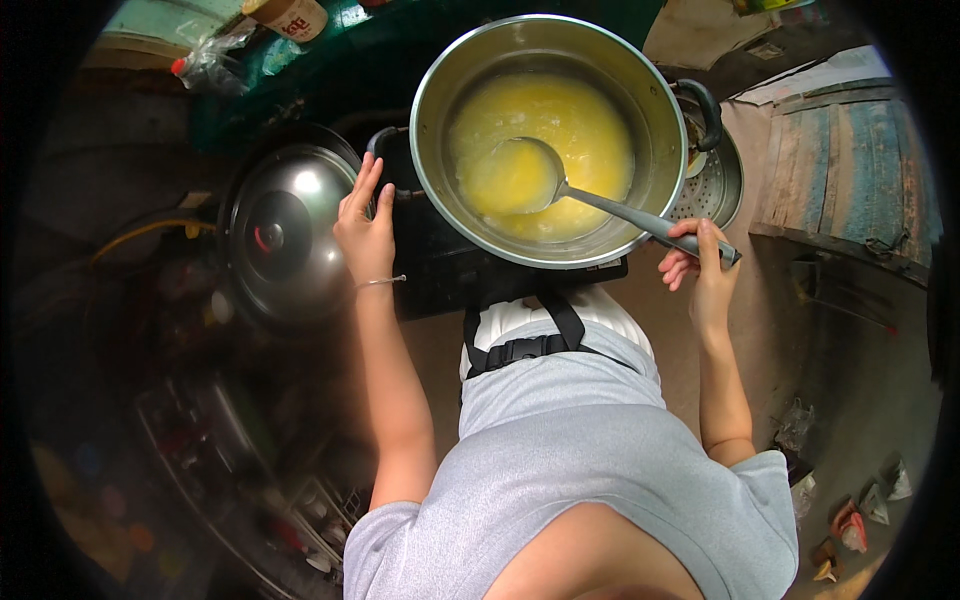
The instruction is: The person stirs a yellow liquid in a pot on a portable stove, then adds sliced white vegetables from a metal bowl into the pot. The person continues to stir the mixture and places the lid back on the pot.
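Note:
A large steel pot [439, 214] with black side handles holds a cloudy yellow liquid [592, 142]. My right hand [705, 262] grips the grey handle of a metal ladle [622, 214] at the pot's near right rim. The ladle's bowl lies in the liquid, full of it. My left hand [367, 217] is at the pot's left handle [382, 139], fingers extended, with its fingertips close to or touching that handle; which of the two cannot be told. Beneath the pot is a black stove or stand [442, 277], mostly hidden.
A domed metal lid [300, 247] with a dark centre and knob lies left of my left hand. A perforated steel steamer tray [720, 176] sits behind the pot's right side. A plastic tub [289, 16] stands at the upper left, and a worn wooden board [840, 172] at the right.

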Tool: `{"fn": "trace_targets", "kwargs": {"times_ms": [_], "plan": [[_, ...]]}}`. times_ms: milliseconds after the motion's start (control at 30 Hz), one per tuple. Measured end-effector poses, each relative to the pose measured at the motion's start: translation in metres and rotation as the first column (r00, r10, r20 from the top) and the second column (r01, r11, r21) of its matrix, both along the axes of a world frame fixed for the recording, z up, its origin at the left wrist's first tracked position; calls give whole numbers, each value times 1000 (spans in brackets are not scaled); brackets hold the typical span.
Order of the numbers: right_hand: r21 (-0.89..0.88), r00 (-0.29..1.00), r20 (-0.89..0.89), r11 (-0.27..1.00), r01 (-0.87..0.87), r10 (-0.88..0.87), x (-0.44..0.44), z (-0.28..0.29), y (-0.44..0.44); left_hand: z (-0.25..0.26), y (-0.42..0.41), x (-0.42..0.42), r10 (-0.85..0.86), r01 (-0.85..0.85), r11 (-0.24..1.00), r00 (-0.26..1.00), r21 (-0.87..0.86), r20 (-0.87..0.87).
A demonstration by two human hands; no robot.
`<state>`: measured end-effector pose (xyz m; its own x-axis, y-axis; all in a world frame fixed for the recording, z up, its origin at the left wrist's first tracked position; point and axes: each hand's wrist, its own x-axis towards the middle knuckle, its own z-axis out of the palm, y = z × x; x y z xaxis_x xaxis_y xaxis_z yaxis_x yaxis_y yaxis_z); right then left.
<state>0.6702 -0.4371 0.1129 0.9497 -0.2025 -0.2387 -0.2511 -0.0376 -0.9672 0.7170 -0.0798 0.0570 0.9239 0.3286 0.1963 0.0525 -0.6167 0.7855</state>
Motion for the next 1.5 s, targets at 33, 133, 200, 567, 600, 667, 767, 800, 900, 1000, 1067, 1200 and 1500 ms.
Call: {"fn": "trace_targets", "kwargs": {"times_ms": [33, 133, 200, 567, 600, 667, 767, 800, 900, 1000, 1067, 1200, 1500], "plan": [[-3, 999, 33, 1000, 9, -9, -1, 0, 0, 1, 0, 0, 1, -1, 1000, 1000, 0, 1], [-12, 994, 101, 998, 54, -52, -1, 4, 0, 2, 0, 0, 0, 0, 1000, 1000, 5, -6], [-17, 988, 134, 997, 80, -77, -1, 7, -1, 2, 1, 0, -5, 5, 1000, 1000, 14, -9], [-45, 949, 251, 977, 207, -190, -11, 11, 1, 0, 4, 0, -33, 34, 999, 999, 24, -21], [-51, 948, 257, 976, 210, -190, -13, 11, 2, 1, 3, 0, -33, 34, 999, 999, 27, -22], [-65, 944, 269, 974, 215, -191, -18, 12, 4, -1, 5, 0, -43, 43, 998, 999, 38, -2], [-90, 939, 319, 982, 165, -129, -26, 9, 9, -1, 7, 0, -70, 69, 997, 997, 37, 21], [-52, 937, 329, 989, 138, -114, -30, 7, 11, 0, 7, -1, -75, 74, 996, 997, 50, 29], [-278, 905, 424, 957, 87, 41, -37, 2, 26, 0, 9, -1, -122, 121, 991, 993, 60, 13], [-612, 861, 439, 787, 76, 259, -47, 3, 40, -6, 13, -3, -229, 218, 969, 969, 118, 97], [-725, 864, 382, 686, 60, 329, -58, 2, 49, -7, 11, -16, -297, 285, 950, 951, 127, 86], [-800, 853, 352, 598, 60, 386, -73, -9, 67, 5, -1, -55, -338, 333, 941, 927, 58, 161], [-839, 814, 279, 542, -51, 509, -92, -34, 92, -15, 56, -147, -519, 504, 852, 848, 143, 104]]}}
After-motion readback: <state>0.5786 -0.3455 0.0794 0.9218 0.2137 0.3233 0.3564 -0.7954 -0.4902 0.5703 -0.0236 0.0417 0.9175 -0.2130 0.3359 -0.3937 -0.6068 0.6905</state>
